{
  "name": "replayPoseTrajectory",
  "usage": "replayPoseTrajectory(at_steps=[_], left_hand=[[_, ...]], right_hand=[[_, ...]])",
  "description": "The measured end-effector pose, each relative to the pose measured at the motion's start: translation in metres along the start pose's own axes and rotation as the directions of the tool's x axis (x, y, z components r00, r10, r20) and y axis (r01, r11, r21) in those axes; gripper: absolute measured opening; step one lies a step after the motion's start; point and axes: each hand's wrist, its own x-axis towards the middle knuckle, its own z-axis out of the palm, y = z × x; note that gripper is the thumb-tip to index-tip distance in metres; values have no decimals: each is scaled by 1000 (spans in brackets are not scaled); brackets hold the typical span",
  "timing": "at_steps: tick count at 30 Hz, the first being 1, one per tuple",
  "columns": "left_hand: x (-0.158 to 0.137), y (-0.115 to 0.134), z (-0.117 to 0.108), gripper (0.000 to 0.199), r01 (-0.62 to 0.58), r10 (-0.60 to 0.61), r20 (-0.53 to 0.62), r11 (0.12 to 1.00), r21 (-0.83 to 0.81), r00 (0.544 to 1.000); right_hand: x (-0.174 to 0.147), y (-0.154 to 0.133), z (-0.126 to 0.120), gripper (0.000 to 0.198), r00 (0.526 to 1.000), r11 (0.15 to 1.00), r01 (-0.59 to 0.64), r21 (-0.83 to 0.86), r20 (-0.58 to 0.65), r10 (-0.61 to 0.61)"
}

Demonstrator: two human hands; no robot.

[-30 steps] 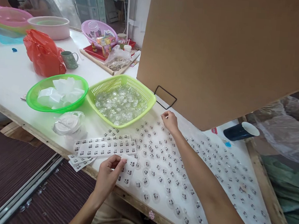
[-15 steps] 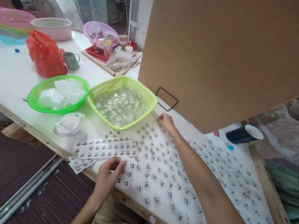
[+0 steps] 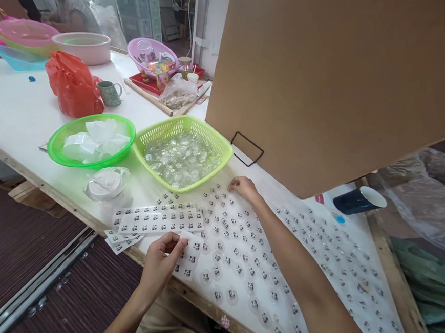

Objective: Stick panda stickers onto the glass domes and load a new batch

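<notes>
Shifted the right hand (image 3: 244, 187) a little leftward and closer in over the last second, to the far left part of the spread of discs (image 3: 231, 293), just short of the basket (image 3: 206, 130). Kept the left hand (image 3: 163, 259) in place on the sheet (image 3: 190, 256). By that, seemingly meant a change of spot among the discs rather than a change of sheet.

Stretched the right forearm (image 3: 303, 260) out across the discs, with fingers curled and pointing left, and with thumb and forefinger brought near each other. Could not tell, at so small a size, closed fingertips from slightly parted ones, nor make out any small thing between them.

Pinched the sheet by its upper left edge between left thumb and forefinger, over the near side of the desk (image 3: 12, 98); let the rest extend rightward of that hand, printed face up. Had other sheets (image 3: 161, 222) overlapping just beyond the left hand, the bowl (image 3: 91, 165) farther off to its left, the box (image 3: 329, 82) beyond the right hand, and the cup (image 3: 358, 200) well to the right of that hand.
</notes>
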Motion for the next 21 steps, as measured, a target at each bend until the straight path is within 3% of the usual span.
replayPoseTrajectory(at_steps=[4, 6, 8, 10, 11, 15, 21], left_hand=[[-3, 7, 4, 34, -18, 18, -39, 1000, -4, 999], [-4, 10, 7, 35, -26, 25, -71, 1000, -8, 997], [-5, 13, 12, 35, -31, 29, -94, 999, -15, 995], [-7, 16, 17, 36, -34, 31, -100, 999, -25, 994], [-8, 18, 19, 37, -36, 33, -96, 999, -29, 995], [-11, 22, 27, 31, -33, 32, -25, 997, -64, 999], [-16, 24, 29, 28, -29, 28, -20, 996, -84, 999]], right_hand=[[-55, -17, -7, 21, 997, 984, 73, 163, -44, -67], [-101, -32, -10, 29, 986, 913, 133, 386, 42, -162], [-149, -47, -9, 32, 921, 790, 133, 598, 219, -321], [-189, -57, -7, 37, 877, 751, 145, 644, 268, -400], [-203, -61, -5, 33, 879, 751, 156, 642, 256, -402], [-223, -63, 1, 20, 929, 760, 181, 624, 145, -340], [-226, -59, 4, 22, 919, 765, 257, 590, 96, -382]])
